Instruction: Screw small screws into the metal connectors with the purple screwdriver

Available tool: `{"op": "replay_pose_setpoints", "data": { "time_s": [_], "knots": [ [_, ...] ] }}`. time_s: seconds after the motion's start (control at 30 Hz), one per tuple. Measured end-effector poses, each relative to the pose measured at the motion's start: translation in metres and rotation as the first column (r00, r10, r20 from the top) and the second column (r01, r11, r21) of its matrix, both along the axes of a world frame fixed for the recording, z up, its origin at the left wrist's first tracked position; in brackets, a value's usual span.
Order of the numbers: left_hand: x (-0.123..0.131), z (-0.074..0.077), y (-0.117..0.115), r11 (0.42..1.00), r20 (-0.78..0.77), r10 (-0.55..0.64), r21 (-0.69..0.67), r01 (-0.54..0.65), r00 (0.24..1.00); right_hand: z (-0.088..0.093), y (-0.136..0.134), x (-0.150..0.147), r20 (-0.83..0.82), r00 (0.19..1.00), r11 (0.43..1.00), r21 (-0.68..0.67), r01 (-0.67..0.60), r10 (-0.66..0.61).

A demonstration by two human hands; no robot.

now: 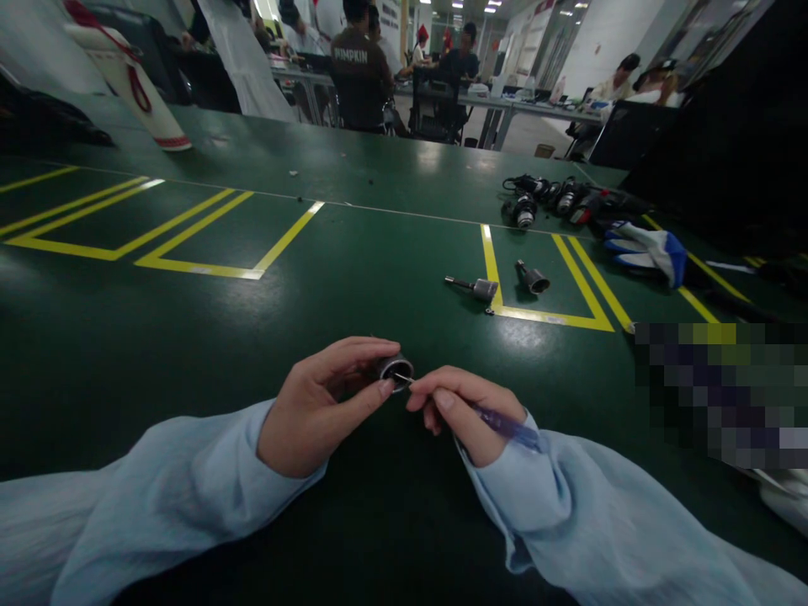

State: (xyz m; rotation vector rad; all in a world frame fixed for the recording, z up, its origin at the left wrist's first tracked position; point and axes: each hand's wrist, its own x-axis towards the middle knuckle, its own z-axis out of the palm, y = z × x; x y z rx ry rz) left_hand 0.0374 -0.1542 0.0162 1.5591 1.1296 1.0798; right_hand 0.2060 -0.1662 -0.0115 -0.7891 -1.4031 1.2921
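Between the thumb and fingers of my left hand (328,400) is a small grey metal cup (396,367), its round opening turned toward my right hand. My right hand (470,404) is closed on a screwdriver with a translucent purple handle (510,427). The thin metal tip reaches into the cup's opening; what it touches inside is too small to tell. Farther up on the green table lie two similar metal cups with shanks, one (485,290) across the yellow tape line and the other (535,280) inside the taped box.
The green table (379,278) bears yellow tape outlines (208,269). Power tools (523,210) and a blue-and-white glove (650,252) lie at the right. A white cylindrical object with red trim (142,93) stands at the back left. Several people sit beyond the table.
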Motion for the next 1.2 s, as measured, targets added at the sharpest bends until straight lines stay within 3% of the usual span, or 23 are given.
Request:
{"op": "replay_pose_setpoints", "data": {
  "time_s": [0.1, 0.27, 0.43, 0.93, 1.2],
  "knots": [
    [0.000, 0.000, 0.000, 1.000, -0.003, 0.007, 0.000, -0.007, 1.000, 0.004, -0.004, -0.001, 0.117, 0.990, 0.987, 0.149, 0.064, -0.082],
    [0.000, 0.001, 0.000, 1.000, -0.023, 0.026, -0.007, -0.026, 0.999, 0.006, -0.006, -0.003, 0.205, 0.958, 0.949, 0.283, 0.137, -0.200],
    [0.004, 0.002, 0.000, 0.996, -0.052, 0.083, -0.027, -0.084, 0.995, 0.007, -0.007, -0.004, 0.324, 0.913, 0.908, 0.406, 0.103, -0.249],
    [0.006, 0.003, 0.001, 0.994, -0.148, 0.108, 0.038, -0.103, 0.983, -0.003, -0.003, -0.013, 0.334, 0.885, 0.820, 0.565, 0.087, -0.324],
    [0.007, 0.003, 0.001, 0.993, -0.148, 0.113, 0.034, -0.109, 0.983, 0.008, -0.010, -0.006, 0.452, 0.841, 0.833, 0.553, -0.003, -0.297]
  ]
}}
